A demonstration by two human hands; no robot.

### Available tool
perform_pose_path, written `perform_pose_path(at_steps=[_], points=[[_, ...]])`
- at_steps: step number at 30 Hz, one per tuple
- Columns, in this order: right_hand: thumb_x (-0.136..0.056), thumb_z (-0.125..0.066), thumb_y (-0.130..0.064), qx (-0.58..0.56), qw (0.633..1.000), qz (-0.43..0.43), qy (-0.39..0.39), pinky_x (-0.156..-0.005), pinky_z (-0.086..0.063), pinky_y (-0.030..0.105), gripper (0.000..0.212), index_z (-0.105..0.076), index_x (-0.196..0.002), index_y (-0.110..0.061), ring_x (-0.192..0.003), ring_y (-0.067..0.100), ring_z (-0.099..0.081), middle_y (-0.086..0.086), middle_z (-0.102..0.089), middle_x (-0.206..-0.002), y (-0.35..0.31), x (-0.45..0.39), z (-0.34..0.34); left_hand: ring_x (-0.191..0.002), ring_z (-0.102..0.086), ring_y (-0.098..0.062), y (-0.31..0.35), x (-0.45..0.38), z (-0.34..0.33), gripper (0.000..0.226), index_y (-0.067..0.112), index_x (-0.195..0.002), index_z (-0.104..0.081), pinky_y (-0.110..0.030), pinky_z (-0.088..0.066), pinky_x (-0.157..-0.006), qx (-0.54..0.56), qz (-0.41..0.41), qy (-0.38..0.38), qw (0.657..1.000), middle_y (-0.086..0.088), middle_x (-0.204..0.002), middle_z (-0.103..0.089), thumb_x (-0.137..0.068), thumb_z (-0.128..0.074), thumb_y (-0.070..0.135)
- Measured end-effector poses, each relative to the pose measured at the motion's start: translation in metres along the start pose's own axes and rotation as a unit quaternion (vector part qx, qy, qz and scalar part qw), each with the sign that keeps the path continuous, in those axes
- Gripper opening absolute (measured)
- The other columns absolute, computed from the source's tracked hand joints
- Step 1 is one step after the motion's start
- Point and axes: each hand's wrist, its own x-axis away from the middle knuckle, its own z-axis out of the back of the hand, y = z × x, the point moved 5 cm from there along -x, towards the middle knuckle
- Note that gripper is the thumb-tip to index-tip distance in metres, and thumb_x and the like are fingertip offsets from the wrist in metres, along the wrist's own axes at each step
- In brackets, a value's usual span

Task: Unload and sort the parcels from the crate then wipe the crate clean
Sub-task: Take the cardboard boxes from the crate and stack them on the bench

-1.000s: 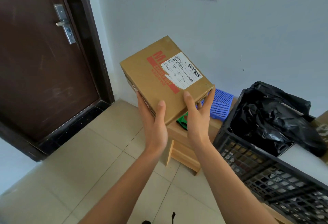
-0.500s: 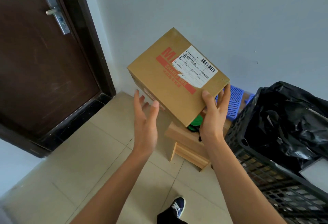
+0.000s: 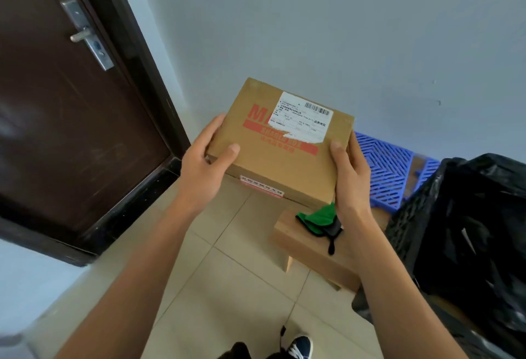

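A brown cardboard parcel [image 3: 273,159] with red print and a white shipping label hangs in the air above the tiled floor. My left hand [image 3: 203,163] grips its left near corner, thumb on top. My right hand [image 3: 351,179] grips its right near corner, thumb on top as well. The black plastic crate [image 3: 404,216] shows at the right edge, with black plastic bag parcels [image 3: 478,230] piled in it. A green cloth [image 3: 318,216] lies on a low wooden stool [image 3: 307,247] just under the parcel's right end.
A blue slatted plastic piece [image 3: 390,170] sits behind the stool against the grey wall. A dark brown door [image 3: 57,102] with a metal handle stands at the left. My shoe [image 3: 301,347] shows at the bottom on the beige tiled floor [image 3: 227,287].
The parcel has come down and levelled out from a tilt. My left hand, off the box half a second ago, now grips its left corner. The view has tipped downward.
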Motion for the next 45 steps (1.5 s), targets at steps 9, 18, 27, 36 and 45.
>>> perform_pose_path(at_steps=[9, 18, 27, 36, 45], points=[[-0.104, -0.055, -0.038, 0.255, 0.964, -0.050, 0.052, -0.115, -0.042, 0.039, 0.071, -0.018, -0.164, -0.025, -0.140, 0.017, -0.047, -0.004, -0.044, -0.158, 0.032, -0.042, 0.025, -0.117, -0.057, 0.011, -0.053, -0.021, -0.061, 0.057, 0.028, -0.151, -0.048, -0.009, -0.048, -0.095, -0.056, 0.045, -0.059, 0.996, 0.013, -0.133, -0.056, -0.099, -0.064, 0.010], [-0.096, -0.069, -0.035, 0.365, 0.930, -0.022, 0.044, -0.123, -0.032, 0.048, 0.069, -0.036, -0.157, -0.036, -0.157, 0.016, -0.013, -0.005, -0.008, -0.171, 0.058, -0.092, 0.029, -0.126, -0.048, 0.010, -0.124, -0.093, -0.125, 0.053, 0.035, -0.154, -0.043, -0.016, -0.043, -0.107, -0.090, 0.062, -0.175, 0.979, 0.007, -0.146, -0.045, -0.104, -0.056, 0.021], [-0.094, -0.070, -0.041, 0.440, 0.889, -0.098, 0.085, -0.123, -0.032, 0.049, 0.075, -0.033, -0.158, -0.036, -0.157, 0.020, -0.015, -0.004, -0.001, -0.172, 0.080, -0.170, 0.019, -0.141, -0.041, -0.016, -0.188, -0.184, -0.172, 0.072, 0.047, -0.150, -0.042, -0.037, -0.040, -0.117, -0.101, 0.108, -0.311, 0.939, 0.001, -0.156, -0.030, -0.086, -0.073, 0.056], [-0.093, -0.073, -0.035, 0.419, 0.883, -0.147, 0.148, -0.123, -0.034, 0.046, 0.071, -0.039, -0.155, -0.034, -0.155, 0.015, -0.018, -0.005, -0.005, -0.171, 0.111, -0.173, 0.051, -0.126, -0.035, 0.008, -0.216, -0.208, -0.217, 0.083, 0.044, -0.153, -0.040, -0.008, -0.035, -0.108, -0.091, 0.103, -0.437, 0.889, 0.016, -0.148, -0.023, -0.081, -0.082, 0.042], [-0.094, -0.072, -0.030, 0.419, 0.876, -0.179, 0.160, -0.123, -0.025, 0.034, 0.070, -0.039, -0.155, -0.034, -0.156, 0.017, -0.018, -0.001, -0.005, -0.172, 0.129, -0.216, 0.091, -0.135, -0.030, -0.004, -0.230, -0.226, -0.276, 0.085, 0.048, -0.153, -0.037, -0.035, -0.036, -0.117, -0.123, 0.114, -0.459, 0.872, 0.010, -0.159, -0.018, -0.081, -0.082, 0.047]])
